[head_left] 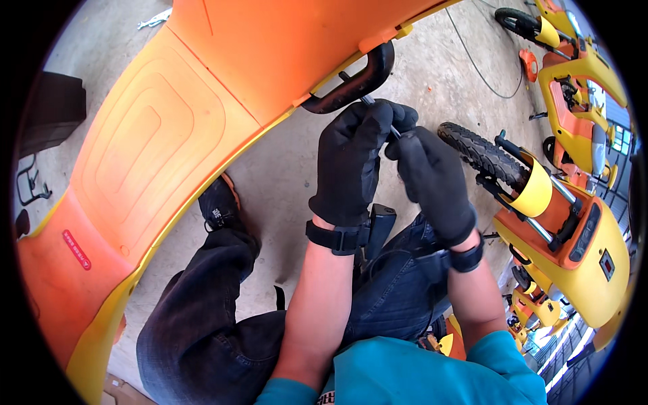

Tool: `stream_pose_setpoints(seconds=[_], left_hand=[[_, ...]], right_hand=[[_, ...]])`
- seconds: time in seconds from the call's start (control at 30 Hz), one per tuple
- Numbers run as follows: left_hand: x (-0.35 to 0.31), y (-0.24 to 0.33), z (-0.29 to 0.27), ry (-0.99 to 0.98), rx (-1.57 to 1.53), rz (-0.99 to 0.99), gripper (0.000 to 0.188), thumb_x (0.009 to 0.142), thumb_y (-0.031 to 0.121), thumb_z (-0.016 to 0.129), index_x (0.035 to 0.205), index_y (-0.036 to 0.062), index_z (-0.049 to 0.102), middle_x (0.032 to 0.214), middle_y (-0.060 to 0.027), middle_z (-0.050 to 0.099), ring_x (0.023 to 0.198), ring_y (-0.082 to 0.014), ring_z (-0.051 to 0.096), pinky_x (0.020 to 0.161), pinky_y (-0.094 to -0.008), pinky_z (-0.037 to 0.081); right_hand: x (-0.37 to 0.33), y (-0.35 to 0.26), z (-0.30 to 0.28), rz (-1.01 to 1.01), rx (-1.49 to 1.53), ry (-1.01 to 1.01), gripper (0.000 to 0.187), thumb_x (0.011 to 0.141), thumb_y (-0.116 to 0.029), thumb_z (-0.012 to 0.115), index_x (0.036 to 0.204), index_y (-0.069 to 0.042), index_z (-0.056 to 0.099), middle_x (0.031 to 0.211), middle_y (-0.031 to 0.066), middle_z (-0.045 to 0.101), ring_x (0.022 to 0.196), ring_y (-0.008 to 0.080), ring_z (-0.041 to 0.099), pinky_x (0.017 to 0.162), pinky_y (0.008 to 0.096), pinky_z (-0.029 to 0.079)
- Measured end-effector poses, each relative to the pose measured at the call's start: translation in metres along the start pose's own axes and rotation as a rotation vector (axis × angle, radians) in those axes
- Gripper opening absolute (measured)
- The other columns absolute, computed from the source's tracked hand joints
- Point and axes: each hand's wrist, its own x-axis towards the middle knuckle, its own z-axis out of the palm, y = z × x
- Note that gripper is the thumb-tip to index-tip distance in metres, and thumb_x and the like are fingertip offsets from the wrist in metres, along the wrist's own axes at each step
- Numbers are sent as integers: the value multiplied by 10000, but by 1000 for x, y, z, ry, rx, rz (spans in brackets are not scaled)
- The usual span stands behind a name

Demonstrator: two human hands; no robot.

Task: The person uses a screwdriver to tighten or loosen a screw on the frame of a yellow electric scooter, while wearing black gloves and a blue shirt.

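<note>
Two gloved hands [347, 162] [435, 179], one metal rod [395, 132], one handle [361, 84]

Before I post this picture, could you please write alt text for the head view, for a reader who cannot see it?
In black gloves, the left hand and right hand pinch a thin metal rod near a black handle on an orange panel. Yellow bikes stand to the right on a concrete floor.

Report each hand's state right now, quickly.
Left black-gloved hand: closed around a thin silver metal rod.
Right black-gloved hand: closed on the lower end of apparently the same rod.
</note>
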Motion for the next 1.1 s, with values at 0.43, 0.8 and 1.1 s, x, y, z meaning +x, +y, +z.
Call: stream_pose_setpoints(seconds=[0.43,0.8,1.1], left_hand=[[-11,3,36,504,331,108,197,864,149,692,929,-29,637,824,-78,666,622,-61,538,551,-195,401],[0,2,-2,13,80,29,280,958,259,573,991,-13,631,966,-114,670,876,-155,622,801,-285,488],[-1,7,2,60,190,46,279,967,243,556,1002,-23,634,954,-112,669,823,-138,608,738,-266,482]], right_hand=[[26,30,-6,-633,-213,-95,266,991,-267,469,925,-36,582,601,-29,427,495,47,383,468,227,320],[-2,15,16,-290,-282,212,256,973,-253,487,965,-27,606,651,122,566,495,248,548,513,322,424],[13,25,-17,404,1069,-498,540,1021,-445,317,1012,15,599,522,-28,412,394,57,312,388,198,260]])
